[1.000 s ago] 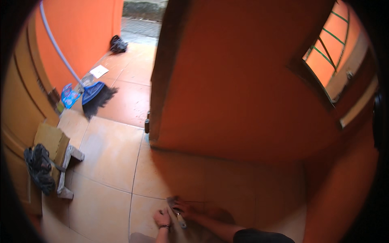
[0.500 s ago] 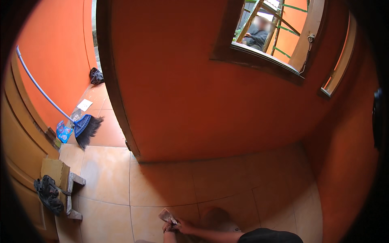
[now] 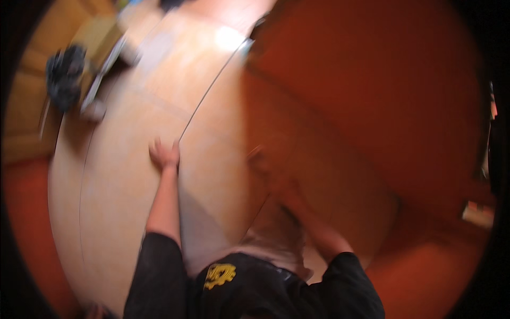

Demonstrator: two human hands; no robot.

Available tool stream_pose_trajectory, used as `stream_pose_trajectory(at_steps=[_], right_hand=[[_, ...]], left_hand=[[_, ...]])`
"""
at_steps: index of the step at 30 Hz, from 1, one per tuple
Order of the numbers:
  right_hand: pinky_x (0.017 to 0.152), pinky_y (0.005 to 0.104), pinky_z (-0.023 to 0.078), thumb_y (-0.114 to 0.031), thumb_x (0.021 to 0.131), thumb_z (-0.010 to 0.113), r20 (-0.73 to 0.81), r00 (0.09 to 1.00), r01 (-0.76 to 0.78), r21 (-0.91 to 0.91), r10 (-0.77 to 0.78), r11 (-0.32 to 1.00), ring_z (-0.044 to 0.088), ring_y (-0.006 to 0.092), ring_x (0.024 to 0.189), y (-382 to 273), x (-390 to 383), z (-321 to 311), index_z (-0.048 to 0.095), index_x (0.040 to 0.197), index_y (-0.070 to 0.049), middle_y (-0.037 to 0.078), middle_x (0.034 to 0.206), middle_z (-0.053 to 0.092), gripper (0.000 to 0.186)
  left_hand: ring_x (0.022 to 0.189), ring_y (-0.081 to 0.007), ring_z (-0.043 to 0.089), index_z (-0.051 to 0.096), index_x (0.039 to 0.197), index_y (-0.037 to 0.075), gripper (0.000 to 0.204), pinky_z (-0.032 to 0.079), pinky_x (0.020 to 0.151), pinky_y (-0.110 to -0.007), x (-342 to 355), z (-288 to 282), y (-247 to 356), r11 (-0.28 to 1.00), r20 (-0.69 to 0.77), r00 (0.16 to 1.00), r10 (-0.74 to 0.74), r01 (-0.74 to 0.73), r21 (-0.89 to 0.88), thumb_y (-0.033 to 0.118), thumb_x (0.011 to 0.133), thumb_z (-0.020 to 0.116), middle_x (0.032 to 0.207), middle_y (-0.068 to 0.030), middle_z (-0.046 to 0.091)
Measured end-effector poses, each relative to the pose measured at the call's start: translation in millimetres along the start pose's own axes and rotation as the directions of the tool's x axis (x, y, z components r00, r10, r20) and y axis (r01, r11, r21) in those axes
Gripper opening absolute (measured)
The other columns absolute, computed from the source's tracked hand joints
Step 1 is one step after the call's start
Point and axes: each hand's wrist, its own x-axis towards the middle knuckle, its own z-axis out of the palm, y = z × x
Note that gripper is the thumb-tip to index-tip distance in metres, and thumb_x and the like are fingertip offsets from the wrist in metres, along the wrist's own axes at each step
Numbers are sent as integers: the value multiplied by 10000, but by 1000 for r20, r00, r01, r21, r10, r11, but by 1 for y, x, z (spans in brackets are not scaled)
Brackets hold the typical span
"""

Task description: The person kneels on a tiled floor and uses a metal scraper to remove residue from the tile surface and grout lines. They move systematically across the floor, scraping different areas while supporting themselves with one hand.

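Note:
My left hand (image 3: pixel 165 154) is stretched out over the pale tiled floor (image 3: pixel 122 175), beside a dark tile joint. Its fingers are apart and nothing shows in them; whether the palm touches the floor I cannot tell. In the shadow near the orange wall, my right hand (image 3: pixel 282 184) is smeared by motion, so its fingers and anything in them cannot be made out. Between my arms, light brownish cloth (image 3: pixel 273 228) lies over my legs, below my black shirt (image 3: pixel 244 292). The small flat brownish piece seen earlier does not show.
At the upper left stands a small stool-like stand (image 3: pixel 103 74) with cardboard (image 3: pixel 98 37) and a black plastic bag (image 3: pixel 66 74), beside a wooden door (image 3: pixel 34 101). The orange wall (image 3: pixel 361 80) bounds the right side. A pale block-like thing (image 3: pixel 478 214) is at the right edge.
My view has swung down and turned. My hands, together around a small flat piece before, are now apart, the left one reaching forward. Broom, window and doorway have largely left the view.

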Motion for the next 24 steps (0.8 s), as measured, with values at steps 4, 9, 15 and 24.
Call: stream_pose_trajectory(at_steps=[4,9,15,24], right_hand=[[696,489,502,-259,881,495,55,998,38,-255,-24,966,626,382,798,-10,5,-13,505,1290,-225,216,900,635,410],[622,502,509,-248,881,510,143,983,145,-192,-119,971,625,393,714,-60,65,-30,498,1291,-248,218,800,633,410],[581,508,493,-189,868,524,180,965,229,-247,-188,941,617,381,622,-75,81,-17,499,1296,-263,208,694,621,436],[614,464,487,-227,911,489,98,993,94,-313,-67,945,629,381,683,-115,125,-32,529,1296,-275,217,763,636,390]], left_hand=[[1406,-353,-193,-110,1481,130,1356,-52,1110,-552,35,-17,-41,982,233,955,-186,176,62,601,581,787,1520,-226,-178],[1375,-391,-258,-243,1437,119,1422,-95,1074,-596,17,-32,-38,972,344,910,-233,206,115,606,585,786,1481,-276,-245],[1369,-424,-248,-255,1431,118,1442,-61,1072,-616,19,-34,-30,957,351,900,-259,191,216,609,569,792,1470,-299,-245],[1352,-460,-248,-227,1445,120,1478,-30,1049,-682,32,-37,-20,967,406,884,-230,159,201,668,506,774,1476,-265,-262]])
